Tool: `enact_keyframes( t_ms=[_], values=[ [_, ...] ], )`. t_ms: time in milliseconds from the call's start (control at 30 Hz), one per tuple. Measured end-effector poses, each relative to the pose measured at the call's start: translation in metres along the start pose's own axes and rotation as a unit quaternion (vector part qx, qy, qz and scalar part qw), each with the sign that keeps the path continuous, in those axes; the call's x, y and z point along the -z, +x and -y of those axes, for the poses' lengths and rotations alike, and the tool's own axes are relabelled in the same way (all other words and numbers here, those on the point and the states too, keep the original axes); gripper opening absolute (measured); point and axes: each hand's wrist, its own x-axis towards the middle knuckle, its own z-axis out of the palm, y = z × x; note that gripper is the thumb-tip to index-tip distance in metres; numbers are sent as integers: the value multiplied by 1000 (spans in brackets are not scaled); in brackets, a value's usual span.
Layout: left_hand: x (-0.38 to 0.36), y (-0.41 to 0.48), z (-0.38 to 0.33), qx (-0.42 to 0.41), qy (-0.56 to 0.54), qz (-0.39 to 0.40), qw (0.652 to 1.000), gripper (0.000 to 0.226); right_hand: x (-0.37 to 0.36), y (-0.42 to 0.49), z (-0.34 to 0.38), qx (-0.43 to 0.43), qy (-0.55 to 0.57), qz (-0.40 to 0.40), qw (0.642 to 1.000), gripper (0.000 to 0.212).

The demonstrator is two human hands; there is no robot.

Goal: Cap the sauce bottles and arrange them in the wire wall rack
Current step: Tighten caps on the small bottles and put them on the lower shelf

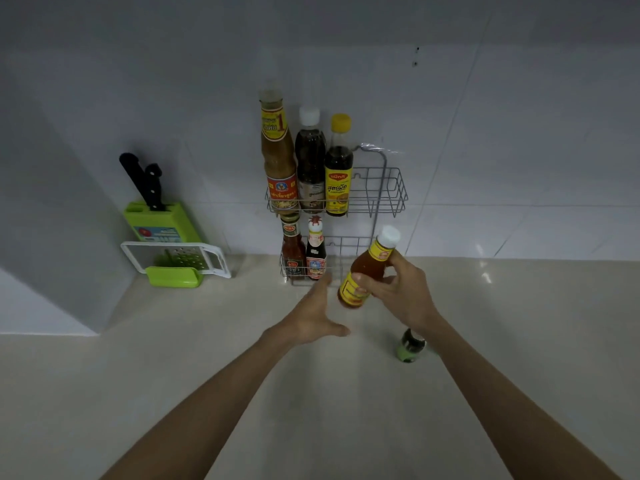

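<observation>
My right hand [398, 296] grips an orange sauce bottle [367, 271] with a yellow label and white cap, tilted, in front of the lower shelf of the wire wall rack [388, 195]. My left hand [311, 320] hovers open just left of it, fingers spread, touching nothing. The rack's upper shelf holds three capped bottles: a tall brown one [278, 150], a dark one with a white cap [310, 157] and a dark one with a yellow cap [338, 168]. Two small bottles [304, 251] stand on the lower shelf. A green-topped bottle [410, 346] stands on the counter, partly hidden by my right wrist.
A green knife block [156, 220] with black-handled knives stands at the back left by the wall. A white and green grater [176, 259] leans in front of it. The pale counter [207, 358] spreads toward me; the rack's right halves hold nothing.
</observation>
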Motion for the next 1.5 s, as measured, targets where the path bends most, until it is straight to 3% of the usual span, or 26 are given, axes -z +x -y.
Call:
enact_keyframes(
  t_ms=[100,267,467,633,933,1000,1100,1167,1267,1367,1500],
  values=[
    [22,34,8,14,4,-69,998,121,-18,31,-16,0,36,-47,998,43],
    [36,77,20,6,-49,-149,988,108,-57,75,-54,9,33,-24,999,48],
    [26,102,34,3,-67,-176,982,99,-85,115,-79,-9,-72,16,997,42],
    [22,106,57,-6,-71,-199,977,98,-92,139,-86,-25,-157,90,983,48],
    [23,101,54,-10,-73,-184,980,102,-80,138,-81,-54,-152,192,968,62],
    [23,92,50,-15,-81,-187,979,96,-57,129,-77,-64,-121,178,974,60],
    [11,72,49,-9,-82,-199,977,83,-3,94,-92,-16,-121,65,990,42],
    [-10,58,49,10,-75,-172,982,79,33,55,-117,-46,-141,42,988,53],
    [-56,46,40,-1,-20,-75,997,75,64,-3,-166,-137,-198,107,965,65],
    [-102,46,20,-34,28,21,999,78,63,-36,-206,-166,-255,166,938,71],
    [-142,60,1,-24,48,55,997,89,48,-50,-221,-154,-251,73,953,51]
  ],
)
